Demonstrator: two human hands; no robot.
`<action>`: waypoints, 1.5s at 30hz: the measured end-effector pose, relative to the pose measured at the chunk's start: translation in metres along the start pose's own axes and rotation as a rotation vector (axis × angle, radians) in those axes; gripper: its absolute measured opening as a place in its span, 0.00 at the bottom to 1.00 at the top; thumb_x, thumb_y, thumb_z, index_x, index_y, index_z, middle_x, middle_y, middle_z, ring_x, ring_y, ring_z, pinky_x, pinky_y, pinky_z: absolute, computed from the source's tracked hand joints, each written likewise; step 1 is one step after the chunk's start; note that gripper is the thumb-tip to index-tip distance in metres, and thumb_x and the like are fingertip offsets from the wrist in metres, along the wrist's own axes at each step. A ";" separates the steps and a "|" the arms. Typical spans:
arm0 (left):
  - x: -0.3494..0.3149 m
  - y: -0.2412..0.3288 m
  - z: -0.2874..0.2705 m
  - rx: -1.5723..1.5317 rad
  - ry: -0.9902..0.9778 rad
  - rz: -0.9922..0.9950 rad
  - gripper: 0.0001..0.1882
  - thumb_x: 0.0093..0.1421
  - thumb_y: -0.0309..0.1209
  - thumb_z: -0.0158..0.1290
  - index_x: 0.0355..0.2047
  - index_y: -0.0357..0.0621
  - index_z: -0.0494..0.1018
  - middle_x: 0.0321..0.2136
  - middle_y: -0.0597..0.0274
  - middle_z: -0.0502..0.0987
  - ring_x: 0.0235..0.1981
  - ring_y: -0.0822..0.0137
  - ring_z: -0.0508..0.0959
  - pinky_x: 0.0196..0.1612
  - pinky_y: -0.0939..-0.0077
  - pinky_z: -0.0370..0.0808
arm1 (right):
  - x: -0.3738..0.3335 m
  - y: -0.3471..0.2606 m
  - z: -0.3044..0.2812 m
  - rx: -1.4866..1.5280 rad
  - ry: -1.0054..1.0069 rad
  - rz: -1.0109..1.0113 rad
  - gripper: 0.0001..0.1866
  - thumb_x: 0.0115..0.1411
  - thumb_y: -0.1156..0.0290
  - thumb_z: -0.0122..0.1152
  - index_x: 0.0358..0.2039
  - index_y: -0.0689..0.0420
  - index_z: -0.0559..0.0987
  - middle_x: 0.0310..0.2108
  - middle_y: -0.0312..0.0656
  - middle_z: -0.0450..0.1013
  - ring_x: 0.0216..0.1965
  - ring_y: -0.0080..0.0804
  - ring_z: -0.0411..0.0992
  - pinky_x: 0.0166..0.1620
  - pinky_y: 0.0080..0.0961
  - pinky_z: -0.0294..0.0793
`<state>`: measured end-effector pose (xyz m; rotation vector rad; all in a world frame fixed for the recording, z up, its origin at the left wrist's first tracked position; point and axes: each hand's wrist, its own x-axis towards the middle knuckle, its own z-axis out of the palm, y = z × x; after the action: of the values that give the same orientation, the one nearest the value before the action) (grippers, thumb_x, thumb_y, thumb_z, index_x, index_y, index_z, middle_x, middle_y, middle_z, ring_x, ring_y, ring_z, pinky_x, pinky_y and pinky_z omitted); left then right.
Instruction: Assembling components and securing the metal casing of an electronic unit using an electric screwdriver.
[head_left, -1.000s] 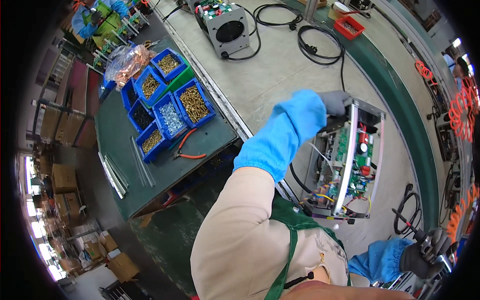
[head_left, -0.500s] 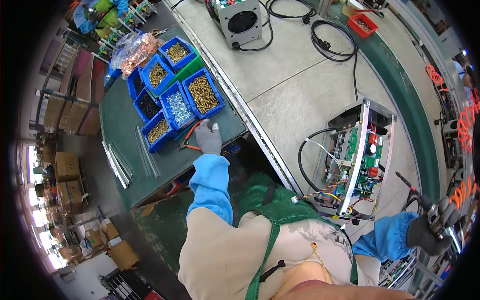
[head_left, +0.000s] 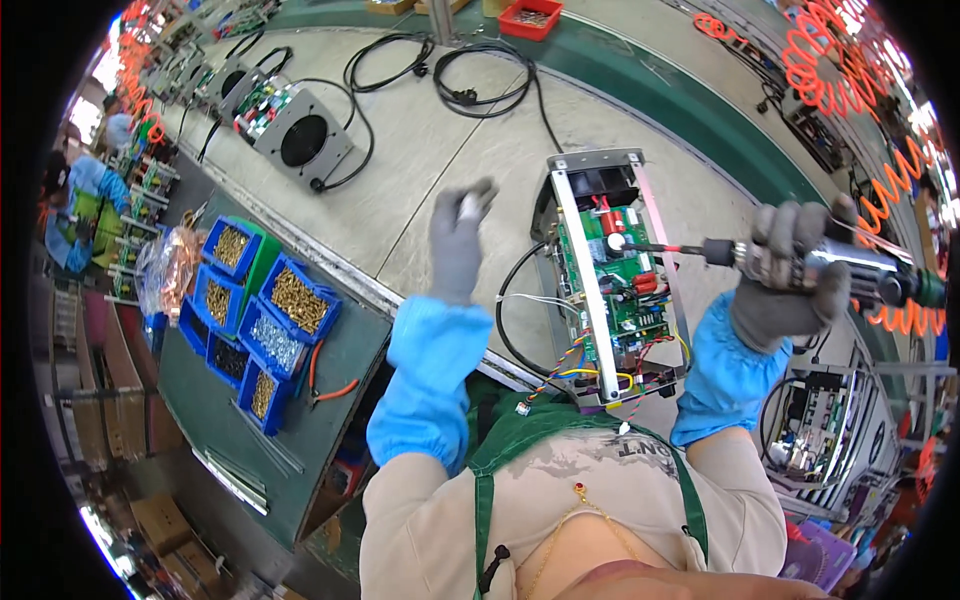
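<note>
My right hand [head_left: 790, 275], in a grey glove, is wrapped round a power screwdriver [head_left: 870, 275] held level. Its long bit points left over the open metal-framed device [head_left: 598, 290], which shows green circuit boards, red parts and loose coloured wires. My left hand [head_left: 458, 245], gloved too, hovers over the pale bench left of the device. Its fingers look drawn together and slightly blurred; whatever they hold cannot be made out. Red-handled pliers [head_left: 318, 385] lie on the green side table beside the blue bins, away from both hands.
Blue bins [head_left: 298, 300] of brass-coloured, silver and black small parts stand on the green table [head_left: 330, 430] at left. A second device [head_left: 300, 140] with a round black opening and coiled black cables [head_left: 485, 85] sit farther back. Orange coiled hoses [head_left: 820, 60] hang at right.
My left hand has left the bins and pliers and moved right over the bench. My right hand has brought the screwdriver up to the device. The head view has turned right.
</note>
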<state>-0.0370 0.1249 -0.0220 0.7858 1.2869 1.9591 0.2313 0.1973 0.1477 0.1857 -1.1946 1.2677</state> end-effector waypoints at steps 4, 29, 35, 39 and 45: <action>0.032 -0.001 0.056 0.036 -0.107 0.078 0.06 0.64 0.25 0.45 0.38 0.35 0.69 0.38 0.55 0.77 0.39 0.69 0.76 0.44 0.76 0.72 | -0.006 0.004 -0.007 -0.114 0.148 0.002 0.29 0.57 0.61 0.53 0.57 0.62 0.63 0.25 0.38 0.63 0.22 0.29 0.66 0.33 0.36 0.69; -0.013 0.049 0.106 -0.196 -0.510 -0.125 0.11 0.58 0.26 0.54 0.41 0.35 0.73 0.36 0.59 0.77 0.38 0.72 0.76 0.44 0.76 0.74 | 0.032 0.000 -0.014 0.038 0.160 -0.105 0.29 0.57 0.58 0.53 0.57 0.59 0.63 0.24 0.35 0.59 0.21 0.26 0.60 0.28 0.32 0.61; -0.018 0.052 0.102 0.069 -0.603 -0.102 0.12 0.59 0.28 0.53 0.41 0.35 0.73 0.35 0.61 0.77 0.37 0.74 0.75 0.42 0.79 0.72 | 0.030 -0.001 -0.024 0.082 0.044 -0.034 0.30 0.58 0.60 0.52 0.59 0.59 0.62 0.22 0.34 0.58 0.18 0.24 0.59 0.25 0.30 0.60; -0.004 0.047 0.092 0.226 -0.509 0.227 0.16 0.61 0.31 0.49 0.46 0.33 0.71 0.42 0.56 0.75 0.46 0.69 0.73 0.50 0.74 0.68 | 0.025 0.001 -0.034 0.074 0.039 -0.047 0.29 0.58 0.59 0.53 0.58 0.58 0.63 0.22 0.33 0.58 0.18 0.24 0.59 0.27 0.30 0.62; 0.030 -0.002 0.049 0.068 -0.447 -0.092 0.26 0.64 0.33 0.43 0.59 0.31 0.60 0.55 0.52 0.68 0.58 0.63 0.64 0.61 0.70 0.57 | 0.010 0.009 -0.038 0.117 0.343 -0.096 0.28 0.56 0.57 0.56 0.54 0.58 0.66 0.22 0.32 0.58 0.24 0.25 0.60 0.32 0.31 0.62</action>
<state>-0.0167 0.1751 -0.0042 1.1032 1.0985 1.5573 0.2445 0.2329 0.1350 0.1035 -0.8099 1.2280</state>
